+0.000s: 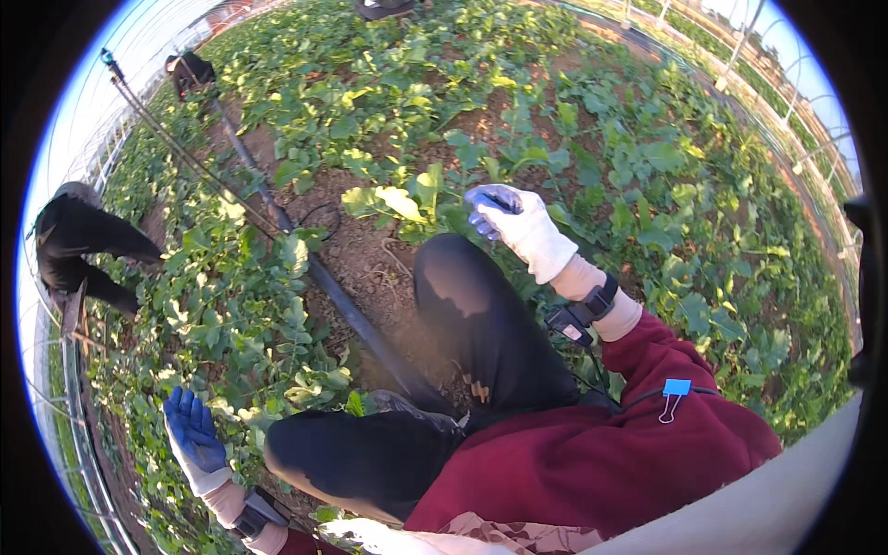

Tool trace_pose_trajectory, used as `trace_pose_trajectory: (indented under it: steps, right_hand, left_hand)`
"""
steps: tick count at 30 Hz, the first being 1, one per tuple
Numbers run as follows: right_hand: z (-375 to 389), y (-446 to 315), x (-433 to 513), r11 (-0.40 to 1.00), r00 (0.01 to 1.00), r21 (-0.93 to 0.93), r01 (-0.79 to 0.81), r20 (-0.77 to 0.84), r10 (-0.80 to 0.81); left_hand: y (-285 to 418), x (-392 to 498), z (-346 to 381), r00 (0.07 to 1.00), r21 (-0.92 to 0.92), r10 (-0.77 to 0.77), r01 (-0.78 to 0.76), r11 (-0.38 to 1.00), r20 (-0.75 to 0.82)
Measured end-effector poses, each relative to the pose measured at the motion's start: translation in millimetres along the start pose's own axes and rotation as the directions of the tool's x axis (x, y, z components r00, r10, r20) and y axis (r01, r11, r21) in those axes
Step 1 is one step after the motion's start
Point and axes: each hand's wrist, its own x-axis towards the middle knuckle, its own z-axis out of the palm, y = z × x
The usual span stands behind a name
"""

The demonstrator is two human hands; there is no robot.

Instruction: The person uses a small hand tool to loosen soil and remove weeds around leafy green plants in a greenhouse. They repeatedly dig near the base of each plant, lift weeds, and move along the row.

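My left hand [194, 437], in a white glove with a blue-coated palm, is at the lower left. Its palm faces up, the fingers are apart, and nothing lies in it. Leafy green plants [229, 333] grow right beside it. My right hand [510, 218], gloved the same way, is raised beyond my bent knee [451, 277]. Its fingers are loosely curled, and I see nothing held, though the inside is partly hidden. Pale, sunlit broad leaves [406, 198] stand just left of it, apart from the fingers.
A dark irrigation pipe [347, 305] runs along the bare soil [340, 191] toward my shoe [416, 409]. Thin upright stakes [187, 163] rise beside it. One person [90, 243] bends at the left; another [191, 69] is farther off. Metal hoops [742, 41] border the field.
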Motion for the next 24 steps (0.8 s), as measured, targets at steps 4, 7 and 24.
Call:
trace_pose_trajectory:
  steps: [4, 7, 24]
  right_hand:
    - [-70.6, 56.1, -66.1, 0.944, 0.933, -0.107, -0.311, -0.221, 0.282]
    - [-104.9, 90.8, -115.2, 0.904, 0.837, 0.049, -0.424, -0.359, 0.412]
    - [-294.0, 244.9, -83.3, -0.369, 0.742, -0.875, -0.315, -0.469, 0.479]
  left_hand:
    - [-8.0, 39.5, 85.1, 0.978, 0.183, -0.092, 0.057, 0.981, 0.189]
    - [-31.9, 54.6, 115.5, 0.934, 0.257, -0.123, 0.036, 0.966, 0.334]
    - [-74.2, 73.7, 97.9, 0.922, 0.418, -0.381, 0.317, 0.851, 0.076]
